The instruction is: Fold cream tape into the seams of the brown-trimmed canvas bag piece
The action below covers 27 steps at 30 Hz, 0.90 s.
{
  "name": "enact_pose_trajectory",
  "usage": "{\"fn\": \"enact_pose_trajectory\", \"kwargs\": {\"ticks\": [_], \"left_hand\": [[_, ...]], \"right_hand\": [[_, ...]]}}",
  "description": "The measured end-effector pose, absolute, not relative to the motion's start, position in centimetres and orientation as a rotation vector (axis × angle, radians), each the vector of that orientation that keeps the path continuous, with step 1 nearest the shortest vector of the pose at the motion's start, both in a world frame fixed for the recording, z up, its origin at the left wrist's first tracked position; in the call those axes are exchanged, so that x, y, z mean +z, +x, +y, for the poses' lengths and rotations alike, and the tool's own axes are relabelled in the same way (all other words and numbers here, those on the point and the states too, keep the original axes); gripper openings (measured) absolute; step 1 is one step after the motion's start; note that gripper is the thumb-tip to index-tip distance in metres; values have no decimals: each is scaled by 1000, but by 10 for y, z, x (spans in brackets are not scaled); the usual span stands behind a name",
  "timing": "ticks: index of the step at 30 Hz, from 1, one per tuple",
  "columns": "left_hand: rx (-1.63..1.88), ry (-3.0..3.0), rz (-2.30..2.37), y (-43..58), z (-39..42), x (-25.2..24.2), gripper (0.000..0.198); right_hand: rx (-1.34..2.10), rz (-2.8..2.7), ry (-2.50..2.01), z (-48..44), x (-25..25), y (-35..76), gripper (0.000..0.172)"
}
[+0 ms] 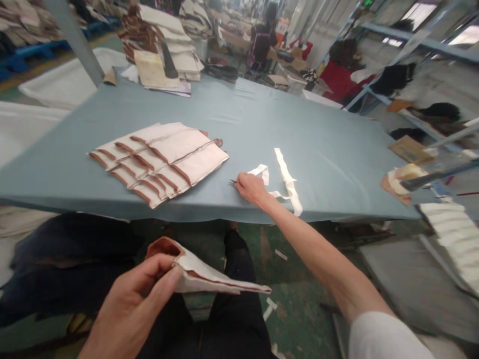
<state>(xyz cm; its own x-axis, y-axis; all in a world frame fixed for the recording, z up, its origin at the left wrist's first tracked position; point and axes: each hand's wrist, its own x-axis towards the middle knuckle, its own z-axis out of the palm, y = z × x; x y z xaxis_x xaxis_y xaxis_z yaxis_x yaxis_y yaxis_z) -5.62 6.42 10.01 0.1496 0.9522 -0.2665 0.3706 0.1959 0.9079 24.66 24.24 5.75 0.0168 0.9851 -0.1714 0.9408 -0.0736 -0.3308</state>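
My left hand [136,304] is low in front of me, fingers pinched on a folded cream fabric piece with a brown edge [204,276]. My right hand [250,187] reaches out to the blue-grey table [292,124], fingers closed round a small dark pointed tool [232,182] whose tip touches the tabletop. Just right of that hand lie loose white fabric strips [286,182]. To its left sits a fanned stack of cream pieces with brown trim [159,160].
Piles of cream and brown material [164,45] stand at the table's far edge. A person [262,42] works at another table behind. Metal shelving [419,85] holds dark items at right. White stacked pieces [452,234] lie lower right. Scraps dot the green floor [299,299].
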Motion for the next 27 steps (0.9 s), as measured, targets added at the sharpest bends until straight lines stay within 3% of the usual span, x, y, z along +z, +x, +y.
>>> {"fn": "enact_pose_trajectory", "kwargs": {"ticks": [5, 9, 12, 17, 27], "left_hand": [[774, 1309, 1318, -65, 57, 123, 38], [824, 1296, 1403, -67, 47, 129, 35], [850, 1295, 1414, -65, 42, 133, 34], [860, 1282, 1452, -58, 31, 143, 37], [905, 1244, 1571, -49, 8, 152, 35]], "right_hand": [[812, -2010, -1807, 165, 96, 222, 21], [1064, -1858, -1308, 69, 135, 194, 18], [930, -1916, -1195, 27, 149, 176, 11], [670, -1918, -1169, 16, 152, 168, 14], [670, -1916, -1118, 4, 160, 167, 15]]}}
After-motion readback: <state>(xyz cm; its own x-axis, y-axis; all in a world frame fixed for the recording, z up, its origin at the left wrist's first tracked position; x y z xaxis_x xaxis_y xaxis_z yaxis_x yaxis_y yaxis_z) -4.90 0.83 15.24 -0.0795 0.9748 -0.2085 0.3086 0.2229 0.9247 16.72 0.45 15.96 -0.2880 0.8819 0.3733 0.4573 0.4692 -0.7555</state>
